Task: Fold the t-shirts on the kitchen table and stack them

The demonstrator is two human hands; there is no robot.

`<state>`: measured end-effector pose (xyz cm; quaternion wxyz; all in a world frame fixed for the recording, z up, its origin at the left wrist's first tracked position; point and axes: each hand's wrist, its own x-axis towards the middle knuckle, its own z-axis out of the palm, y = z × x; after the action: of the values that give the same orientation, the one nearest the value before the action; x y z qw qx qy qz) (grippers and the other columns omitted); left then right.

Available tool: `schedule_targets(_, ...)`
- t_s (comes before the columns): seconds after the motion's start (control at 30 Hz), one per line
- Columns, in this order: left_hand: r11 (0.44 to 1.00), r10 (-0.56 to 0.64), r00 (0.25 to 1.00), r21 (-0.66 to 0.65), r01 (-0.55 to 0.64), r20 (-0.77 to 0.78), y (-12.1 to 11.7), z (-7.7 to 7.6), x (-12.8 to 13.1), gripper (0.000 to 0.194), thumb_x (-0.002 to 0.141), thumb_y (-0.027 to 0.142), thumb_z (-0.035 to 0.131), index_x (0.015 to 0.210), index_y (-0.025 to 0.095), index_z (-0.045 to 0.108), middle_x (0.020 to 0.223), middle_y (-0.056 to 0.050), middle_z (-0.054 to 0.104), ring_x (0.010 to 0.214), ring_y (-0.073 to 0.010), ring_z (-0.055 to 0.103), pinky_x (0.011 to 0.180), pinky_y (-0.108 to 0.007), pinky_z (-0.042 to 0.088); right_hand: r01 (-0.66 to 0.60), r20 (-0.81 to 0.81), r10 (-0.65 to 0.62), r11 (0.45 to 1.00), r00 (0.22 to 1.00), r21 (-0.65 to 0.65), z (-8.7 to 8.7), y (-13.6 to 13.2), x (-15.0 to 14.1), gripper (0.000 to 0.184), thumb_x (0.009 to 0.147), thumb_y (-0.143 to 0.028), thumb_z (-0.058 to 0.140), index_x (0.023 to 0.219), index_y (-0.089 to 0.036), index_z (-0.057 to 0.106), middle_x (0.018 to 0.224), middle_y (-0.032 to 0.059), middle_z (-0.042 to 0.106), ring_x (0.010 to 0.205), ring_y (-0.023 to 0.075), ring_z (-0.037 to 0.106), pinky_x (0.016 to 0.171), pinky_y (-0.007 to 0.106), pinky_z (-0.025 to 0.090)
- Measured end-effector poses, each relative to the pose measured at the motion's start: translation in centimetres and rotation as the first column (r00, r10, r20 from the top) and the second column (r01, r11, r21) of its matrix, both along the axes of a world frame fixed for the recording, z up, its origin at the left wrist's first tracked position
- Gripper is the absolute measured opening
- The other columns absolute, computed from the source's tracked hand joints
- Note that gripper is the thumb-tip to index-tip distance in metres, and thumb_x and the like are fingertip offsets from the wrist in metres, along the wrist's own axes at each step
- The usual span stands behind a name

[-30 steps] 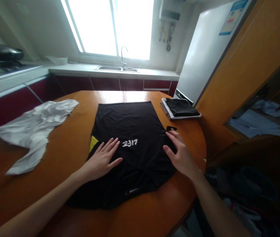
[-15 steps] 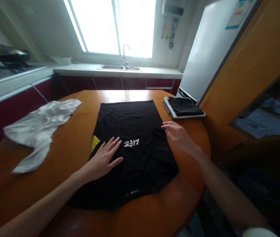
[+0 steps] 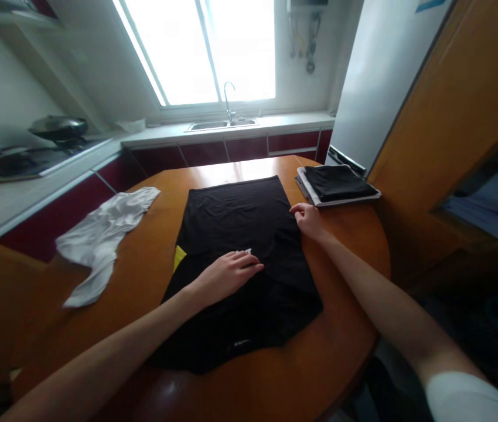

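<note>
A black T-shirt (image 3: 235, 217) lies spread on the round orange table (image 3: 152, 275), with a yellow patch at its left edge and a white print mostly covered by my hand. My left hand (image 3: 229, 273) rests flat on the shirt's middle, fingers stretched out to the right over the print. My right hand (image 3: 307, 220) is at the shirt's right edge, fingers curled and pinching the black fabric there.
A crumpled white garment (image 3: 103, 231) lies on the table's left side. Folded black clothing (image 3: 339, 183) is stacked at the back right, by a white fridge (image 3: 372, 82). Behind are a counter with sink (image 3: 222, 124), a stove with a pan (image 3: 58, 128), and wooden cabinets at right.
My left hand slid right across the shirt and now covers the print. My right hand moved farther up the shirt's right edge and closed on the fabric. The camera shifted.
</note>
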<state>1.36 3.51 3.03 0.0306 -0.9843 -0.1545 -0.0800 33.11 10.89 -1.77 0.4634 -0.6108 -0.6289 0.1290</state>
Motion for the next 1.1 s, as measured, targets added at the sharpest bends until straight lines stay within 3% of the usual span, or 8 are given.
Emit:
schedule_targets(0.13,0.993,-0.073,0.997,0.096,0.075,-0.020,1.1,-0.9,0.9,0.024,0.103,0.018,0.049,0.116,0.018,0.069,0.112,-0.008,0.070,0.102,-0.0203,0.066,0.091,-0.036,0.054,0.049,-0.061,-0.050,0.999,0.997,-0.016,-0.1,-0.5,0.8,0.027,0.082,-0.013,0.051,0.086,-0.018,0.077,0.086,0.0041,0.076,0.080,0.0185,0.069,0.080,0.027,0.053)
schedule_targets(0.27,0.990,-0.088,0.994,0.118,0.080,0.058,1.4,0.3,0.5,0.022,0.102,0.017,0.049,0.114,0.017,0.068,0.110,-0.008,0.069,0.098,-0.0191,0.065,0.088,-0.035,0.054,0.026,-0.074,-0.026,1.000,0.997,0.003,0.6,-0.7,0.2,0.027,0.083,-0.011,0.051,0.087,-0.018,0.077,0.087,0.0038,0.076,0.081,0.0177,0.070,0.080,0.026,0.053)
schedule_targets(0.4,0.993,-0.082,0.992,0.095,0.073,0.097,1.1,1.3,-0.1,0.021,0.100,0.016,0.051,0.111,0.019,0.069,0.109,-0.008,0.069,0.098,-0.0189,0.064,0.086,-0.033,0.053,0.020,-0.047,-0.022,0.999,0.999,-0.037,0.9,-0.9,-0.4,0.026,0.084,-0.011,0.053,0.089,-0.019,0.077,0.088,0.0034,0.076,0.082,0.0174,0.069,0.081,0.026,0.053)
schedule_targets(0.6,0.999,-0.033,0.999,0.001,0.033,-0.010,0.5,1.6,-0.1,0.021,0.098,0.020,0.053,0.109,0.024,0.072,0.108,-0.005,0.070,0.100,-0.0188,0.065,0.092,-0.035,0.051,-0.009,0.012,0.010,0.999,1.000,-0.054,0.8,-1.3,-1.0,0.028,0.083,-0.008,0.054,0.091,-0.019,0.077,0.094,0.0035,0.076,0.086,0.0171,0.069,0.088,0.026,0.052)
schedule_targets(0.73,0.997,-0.012,0.998,-0.080,0.017,0.056,-1.0,2.3,2.1,0.028,0.101,0.025,0.053,0.125,0.024,0.067,0.122,-0.007,0.068,0.112,-0.0205,0.063,0.101,-0.037,0.050,0.039,0.011,-0.039,0.999,0.999,0.005,0.8,-1.2,-1.1,0.030,0.083,-0.006,0.049,0.092,-0.017,0.076,0.098,0.0057,0.076,0.093,0.0181,0.069,0.090,0.026,0.051)
schedule_targets(0.83,0.982,-0.093,0.988,-0.152,0.111,0.120,-2.9,2.4,5.2,0.037,0.103,0.026,0.049,0.139,0.023,0.058,0.137,-0.009,0.062,0.125,-0.0207,0.058,0.108,-0.036,0.047,0.124,-0.012,-0.124,0.992,0.992,0.034,0.6,-1.0,-0.5,0.034,0.083,-0.005,0.045,0.092,-0.016,0.075,0.097,0.0068,0.075,0.095,0.0190,0.069,0.090,0.027,0.052)
schedule_targets(0.97,0.955,-0.233,0.968,-0.167,0.247,0.098,-5.3,1.0,9.1,0.036,0.104,0.033,0.047,0.134,0.020,0.063,0.138,-0.009,0.062,0.127,-0.0214,0.058,0.110,-0.035,0.048,0.193,-0.046,-0.194,0.981,0.980,-0.019,0.3,-0.7,0.7,0.036,0.082,-0.004,0.043,0.092,-0.016,0.075,0.096,0.0067,0.076,0.094,0.0187,0.071,0.088,0.027,0.053)
schedule_targets(1.1,0.959,-0.213,0.976,-0.183,0.216,0.036,-7.2,-1.0,10.2,0.043,0.105,0.039,0.043,0.135,0.015,0.062,0.146,-0.012,0.057,0.136,-0.0248,0.052,0.117,-0.040,0.041,0.213,-0.073,-0.219,0.974,0.973,-0.077,0.1,-0.4,1.3,0.036,0.081,-0.004,0.043,0.090,-0.016,0.076,0.094,0.0072,0.076,0.093,0.0196,0.072,0.087,0.028,0.053)
